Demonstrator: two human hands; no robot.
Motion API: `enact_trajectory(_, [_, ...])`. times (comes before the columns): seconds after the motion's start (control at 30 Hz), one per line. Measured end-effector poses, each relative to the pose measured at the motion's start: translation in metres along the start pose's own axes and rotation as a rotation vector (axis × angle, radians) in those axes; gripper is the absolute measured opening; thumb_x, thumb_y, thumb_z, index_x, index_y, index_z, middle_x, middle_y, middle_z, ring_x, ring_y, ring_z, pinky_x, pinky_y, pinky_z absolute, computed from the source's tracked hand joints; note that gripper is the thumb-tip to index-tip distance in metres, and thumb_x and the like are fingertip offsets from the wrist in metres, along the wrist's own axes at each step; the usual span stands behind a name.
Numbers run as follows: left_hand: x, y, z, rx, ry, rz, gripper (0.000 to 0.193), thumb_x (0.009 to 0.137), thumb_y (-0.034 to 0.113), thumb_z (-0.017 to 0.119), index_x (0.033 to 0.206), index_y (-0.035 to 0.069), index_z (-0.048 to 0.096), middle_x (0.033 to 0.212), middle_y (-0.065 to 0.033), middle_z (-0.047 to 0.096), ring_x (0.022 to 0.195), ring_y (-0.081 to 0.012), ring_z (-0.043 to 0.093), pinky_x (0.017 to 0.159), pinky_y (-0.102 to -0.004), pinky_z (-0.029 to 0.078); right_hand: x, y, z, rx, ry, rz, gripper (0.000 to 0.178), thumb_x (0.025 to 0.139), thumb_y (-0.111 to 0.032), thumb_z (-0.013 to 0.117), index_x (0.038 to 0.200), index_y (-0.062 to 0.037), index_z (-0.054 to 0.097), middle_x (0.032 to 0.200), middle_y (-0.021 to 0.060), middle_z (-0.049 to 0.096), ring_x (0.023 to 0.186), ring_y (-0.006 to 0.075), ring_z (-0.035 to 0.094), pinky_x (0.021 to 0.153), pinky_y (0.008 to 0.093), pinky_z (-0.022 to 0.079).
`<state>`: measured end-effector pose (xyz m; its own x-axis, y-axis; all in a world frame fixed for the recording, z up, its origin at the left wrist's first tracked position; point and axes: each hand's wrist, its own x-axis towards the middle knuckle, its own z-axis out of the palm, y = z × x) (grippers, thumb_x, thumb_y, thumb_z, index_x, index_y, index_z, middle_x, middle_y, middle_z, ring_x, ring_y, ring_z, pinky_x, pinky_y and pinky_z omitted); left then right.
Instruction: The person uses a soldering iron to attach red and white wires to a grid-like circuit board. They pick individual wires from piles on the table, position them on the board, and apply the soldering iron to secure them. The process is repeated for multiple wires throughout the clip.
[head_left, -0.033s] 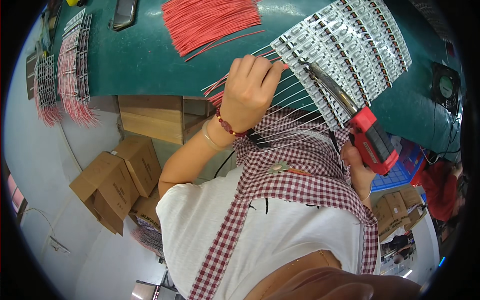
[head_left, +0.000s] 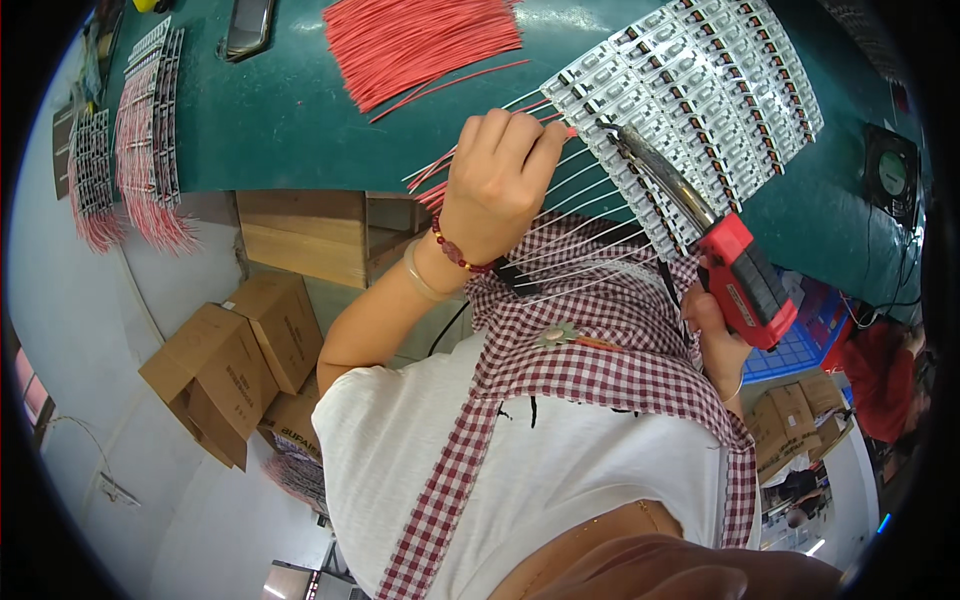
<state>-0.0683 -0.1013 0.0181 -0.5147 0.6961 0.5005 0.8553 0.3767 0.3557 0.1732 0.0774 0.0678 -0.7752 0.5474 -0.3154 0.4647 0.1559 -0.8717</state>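
My left hand (head_left: pixel 500 175) is closed in a pinch, with red wires (head_left: pixel 430 185) running out beneath it. Its fingertips sit at the near left edge of a panel of small circuit boards (head_left: pixel 690 90). White wires (head_left: pixel 580 210) trail from that same edge over my checked apron. In my right hand (head_left: pixel 715 335) is a soldering iron (head_left: pixel 745 280) with a red and black handle. The iron's bent tip lies over the panel's edge, just right of my left fingertips. Whether it touches a board I cannot tell.
A thick pile of red wires (head_left: pixel 415 45) lies on the green table (head_left: pixel 270 130). Wired board strips (head_left: pixel 148 120) hang over the left edge near a phone (head_left: pixel 248 25). A small fan (head_left: pixel 890 175) stands at right. Cardboard boxes (head_left: pixel 215 365) and a blue crate (head_left: pixel 790 345) are below.
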Motion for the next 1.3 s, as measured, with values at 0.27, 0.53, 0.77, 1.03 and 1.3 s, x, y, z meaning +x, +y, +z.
enact_trajectory(0.27, [-0.002,0.014,-0.004,-0.09,0.03,-0.041,0.025,0.071,-0.003,0.071,0.096,0.001,0.071,0.076,-0.0038,0.055,0.067,-0.0195,0.051,0.058,-0.0318,0.04,0.0,0.001,0.001,0.113,-0.035,0.035,0.039,0.089,-0.009,0.064,0.123,0.0064,0.053,0.069,0.006,0.057,0.055,0.0108,0.048,0.054,0.0245,0.038])
enact_trajectory(0.53, [-0.006,0.015,-0.001,-0.081,0.005,-0.057,0.027,0.071,-0.005,0.07,0.098,0.0,0.071,0.076,-0.0046,0.054,0.067,-0.0199,0.051,0.059,-0.0309,0.042,-0.001,0.014,-0.004,0.136,-0.072,0.103,0.025,0.084,-0.003,0.071,0.108,0.0008,0.063,0.087,0.0055,0.063,0.076,0.0133,0.058,0.069,0.0287,0.047])
enact_trajectory(0.77, [-0.005,0.014,0.001,-0.074,0.002,-0.05,0.028,0.071,-0.005,0.069,0.099,0.0,0.07,0.077,-0.005,0.054,0.068,-0.02,0.051,0.059,-0.0314,0.042,0.004,0.005,0.003,0.064,-0.079,-0.023,0.016,0.091,-0.008,0.064,0.099,0.0041,0.058,0.067,0.0051,0.055,0.054,0.0107,0.049,0.051,0.0254,0.039])
enact_trajectory(1.03, [-0.004,0.013,0.001,-0.057,0.0,-0.046,0.027,0.071,-0.004,0.07,0.097,0.001,0.07,0.076,-0.0046,0.053,0.068,-0.0201,0.051,0.06,-0.0315,0.042,0.001,0.005,0.001,0.018,-0.038,0.037,0.02,0.086,-0.006,0.068,0.104,0.0024,0.062,0.077,0.0056,0.061,0.064,0.0115,0.053,0.06,0.0258,0.043])
enact_trajectory(1.3, [-0.004,0.013,0.002,-0.033,-0.007,-0.043,0.025,0.071,-0.001,0.071,0.096,0.002,0.07,0.076,-0.0036,0.053,0.068,-0.0197,0.051,0.061,-0.032,0.041,0.001,0.003,-0.008,0.161,-0.032,0.118,0.022,0.082,0.0,0.073,0.104,0.0002,0.068,0.093,0.0057,0.068,0.082,0.0144,0.064,0.074,0.0299,0.052])
